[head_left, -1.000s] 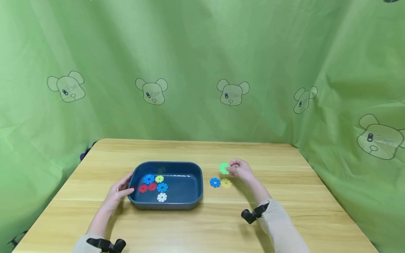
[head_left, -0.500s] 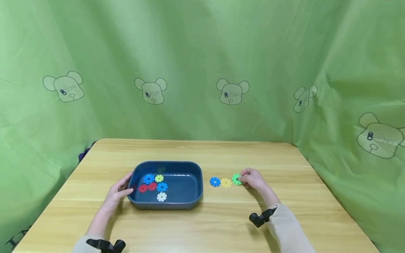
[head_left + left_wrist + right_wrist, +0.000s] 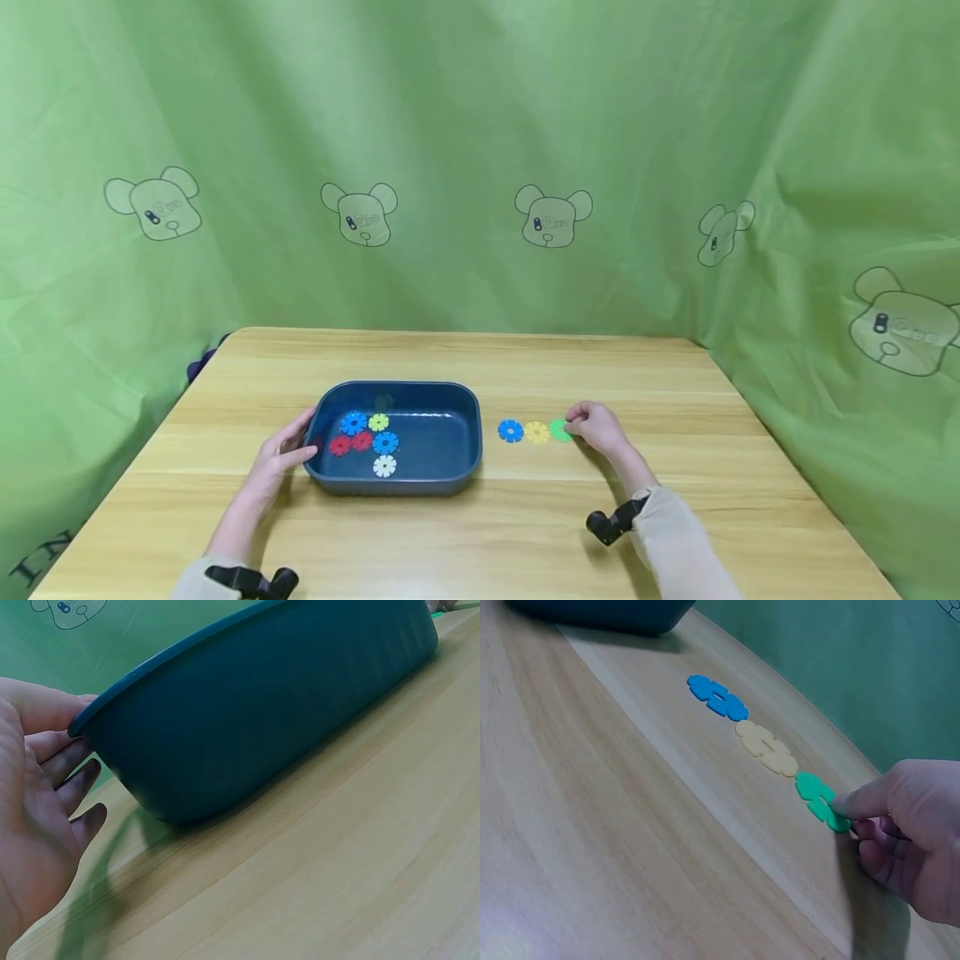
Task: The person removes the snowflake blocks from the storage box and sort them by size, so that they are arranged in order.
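Inside the tub, only the head view shows six discs.

Green disc partly covered
The right hand hides one side; the left wrist view's top edge crops the blue tray.

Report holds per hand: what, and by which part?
Right hand: green disc, pinched at its right edge in the head view. Left hand: tub, held at its left end, thumb over the rim.
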Motion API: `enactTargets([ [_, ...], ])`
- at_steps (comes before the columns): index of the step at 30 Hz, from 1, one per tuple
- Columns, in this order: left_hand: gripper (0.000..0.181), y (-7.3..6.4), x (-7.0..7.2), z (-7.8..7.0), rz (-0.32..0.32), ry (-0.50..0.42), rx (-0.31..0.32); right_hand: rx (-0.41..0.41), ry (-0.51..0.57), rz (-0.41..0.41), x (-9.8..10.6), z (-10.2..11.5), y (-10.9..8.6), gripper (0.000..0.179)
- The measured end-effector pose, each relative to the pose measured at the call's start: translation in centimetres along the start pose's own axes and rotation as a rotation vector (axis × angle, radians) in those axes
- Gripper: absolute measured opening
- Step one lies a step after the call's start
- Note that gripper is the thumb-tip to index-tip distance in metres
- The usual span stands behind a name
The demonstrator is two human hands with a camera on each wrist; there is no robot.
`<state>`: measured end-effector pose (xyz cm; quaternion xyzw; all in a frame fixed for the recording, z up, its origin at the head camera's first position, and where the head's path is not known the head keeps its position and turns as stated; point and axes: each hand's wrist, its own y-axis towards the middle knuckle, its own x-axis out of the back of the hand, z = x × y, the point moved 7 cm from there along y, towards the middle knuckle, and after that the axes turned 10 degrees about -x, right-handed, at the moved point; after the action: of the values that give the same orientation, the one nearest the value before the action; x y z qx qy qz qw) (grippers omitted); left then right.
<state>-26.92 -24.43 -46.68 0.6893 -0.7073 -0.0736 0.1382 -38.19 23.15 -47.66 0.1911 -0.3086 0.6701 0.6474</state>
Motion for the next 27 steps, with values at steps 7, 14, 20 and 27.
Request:
enactTargets([
  [7,0.059,0.0,0.1,0.1,-0.006,0.003,0.004,0.001,-0.006,-0.004,-0.1,-0.2,0.1,0.019],
  [14,0.059,-0.1,0.1,0.1,0.001,0.02,0.032,-0.015,0.08,0.011,0.0,-0.3,0.3,0.02],
  [20,0.059,-0.2,0.0,-0.2,0.01,0.002,0.02,-0.013,0.14,0.02,0.3,1.2,0.5,0.026],
  [27,0.059,-0.1,0.0,-0.1,0.019,0.007,0.02,0.062,0.14,0.036,0.1,5.7,0.2,0.028],
])
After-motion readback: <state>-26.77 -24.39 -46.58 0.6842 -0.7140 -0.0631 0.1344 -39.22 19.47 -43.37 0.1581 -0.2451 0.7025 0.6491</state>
